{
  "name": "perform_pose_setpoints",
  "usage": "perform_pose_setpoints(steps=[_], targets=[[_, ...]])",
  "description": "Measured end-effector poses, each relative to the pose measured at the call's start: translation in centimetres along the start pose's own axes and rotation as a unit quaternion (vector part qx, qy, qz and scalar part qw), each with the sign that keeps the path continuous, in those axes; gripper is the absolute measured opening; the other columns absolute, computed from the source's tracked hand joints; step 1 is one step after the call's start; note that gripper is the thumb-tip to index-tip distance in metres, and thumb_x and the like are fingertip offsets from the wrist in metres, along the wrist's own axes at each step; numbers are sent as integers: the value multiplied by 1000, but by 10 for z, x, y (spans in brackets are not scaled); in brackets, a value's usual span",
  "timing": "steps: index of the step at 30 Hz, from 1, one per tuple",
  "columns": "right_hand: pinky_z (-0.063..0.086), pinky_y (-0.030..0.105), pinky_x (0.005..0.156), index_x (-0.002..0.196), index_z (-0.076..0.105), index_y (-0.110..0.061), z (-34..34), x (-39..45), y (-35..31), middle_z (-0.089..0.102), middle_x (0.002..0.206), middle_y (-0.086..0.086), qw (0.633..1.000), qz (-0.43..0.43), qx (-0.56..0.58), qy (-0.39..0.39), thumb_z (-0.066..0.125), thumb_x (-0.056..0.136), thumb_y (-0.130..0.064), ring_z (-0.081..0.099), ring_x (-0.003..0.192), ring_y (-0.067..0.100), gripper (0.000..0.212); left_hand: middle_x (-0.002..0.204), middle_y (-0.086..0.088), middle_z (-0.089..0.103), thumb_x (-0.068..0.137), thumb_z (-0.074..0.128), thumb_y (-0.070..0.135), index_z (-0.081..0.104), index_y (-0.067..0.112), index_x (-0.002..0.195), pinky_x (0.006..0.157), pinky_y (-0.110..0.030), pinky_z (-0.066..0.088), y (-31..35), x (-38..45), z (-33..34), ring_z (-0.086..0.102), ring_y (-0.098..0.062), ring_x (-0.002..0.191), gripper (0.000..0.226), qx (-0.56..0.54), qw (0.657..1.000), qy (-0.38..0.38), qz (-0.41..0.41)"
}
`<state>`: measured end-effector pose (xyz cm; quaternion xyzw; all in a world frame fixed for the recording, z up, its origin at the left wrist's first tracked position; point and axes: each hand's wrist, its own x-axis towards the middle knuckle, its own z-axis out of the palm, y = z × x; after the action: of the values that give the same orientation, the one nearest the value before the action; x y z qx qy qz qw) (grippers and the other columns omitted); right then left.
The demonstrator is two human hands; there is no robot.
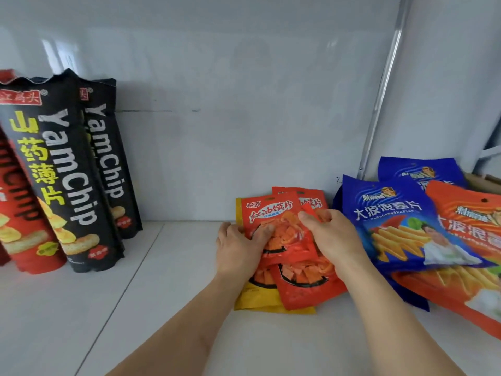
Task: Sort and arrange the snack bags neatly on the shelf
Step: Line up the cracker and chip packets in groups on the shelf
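Gathering a small stack of red packets [282, 234] is the step in hand, by my reading. The left hand [238, 248] grips the stack's left edge, thumb curled over the face of the top packet, fingers hidden beneath. The right hand [329, 237] pinches the right side of the same stack, fingers bent over the upper corner of a packet. Neither hand is spread wide; both are closed on the packets. At least three red packets overlap here, fanned out of line, and they lie on a yellow packet [253, 299] that shows below and to the left.

The whole pile sits on the white shelf [162, 294], near the back wall, right of centre. The next move probably calls for squaring the edges between both hands, then standing or laying the set in the bare stretch of shelf to the left.

The top red packet carries white script reading 红油馍片, with a small brand mark above it that is too small to read.

Just to the right lie two blue bags [393, 221] printed 大波浪薯片, with "DaBoLangShuPian" beneath, and an orange bag [466, 240] of the same name overlapping them.

Well apart on the left stand tall black bags [67, 172] marked "YamChip" and 山药薄片, beside a red bag [19, 213] of the same line, partly cut off.
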<state>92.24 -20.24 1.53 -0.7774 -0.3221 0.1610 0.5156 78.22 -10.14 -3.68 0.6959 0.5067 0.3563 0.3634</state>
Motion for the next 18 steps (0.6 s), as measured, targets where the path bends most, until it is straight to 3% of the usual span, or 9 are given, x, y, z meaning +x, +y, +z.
perform_pose_setpoints(steps=[3,6,7,12,15,16,18], targets=[[50,25,60,101,57,-23,0,4,3,64,87,-13,997,-6,70,-43,71,88,-39,64,73,7,25,147,-3,40,67,54,88,54,12,129,112,-46,39,2,0,-1,40,-23,136,98,7,1000,0,9],[62,40,69,87,71,-24,-2,3,1,76,78,-2,986,4,155,-61,74,88,-27,74,71,21,4,146,1,40,68,60,84,56,13,120,113,-42,37,5,-3,-4,37,-19,137,88,9,998,26,54],[62,43,70,82,71,-25,-2,4,1,76,76,-1,980,6,188,-65,74,88,-24,75,70,22,7,144,3,40,71,65,77,55,14,118,114,-40,36,8,-5,-5,36,-17,137,80,-2,997,38,68],[61,45,68,94,71,-15,0,-2,-6,77,84,10,946,38,313,-78,73,89,-19,75,74,28,6,124,12,43,73,73,65,50,20,109,103,-34,46,20,-13,-18,46,-12,124,62,-64,987,77,122],[61,45,67,97,70,-13,3,-5,-11,77,87,12,926,51,363,-92,72,89,-18,75,77,31,10,119,11,57,75,76,59,47,29,112,79,-21,55,28,-19,-29,60,-4,105,56,-150,983,49,93],[61,47,68,97,69,-12,5,-6,-13,77,89,13,918,57,381,-99,72,89,-18,75,79,32,10,116,10,62,75,76,57,47,30,113,74,-22,58,30,-20,-32,66,-5,98,54,-196,977,26,76],[61,49,71,99,69,-12,8,-8,-18,77,92,14,906,66,404,-111,71,89,-17,75,81,33,12,115,2,69,75,79,48,51,27,119,79,-38,62,33,-20,-40,73,-17,96,56,-321,946,-35,21]])
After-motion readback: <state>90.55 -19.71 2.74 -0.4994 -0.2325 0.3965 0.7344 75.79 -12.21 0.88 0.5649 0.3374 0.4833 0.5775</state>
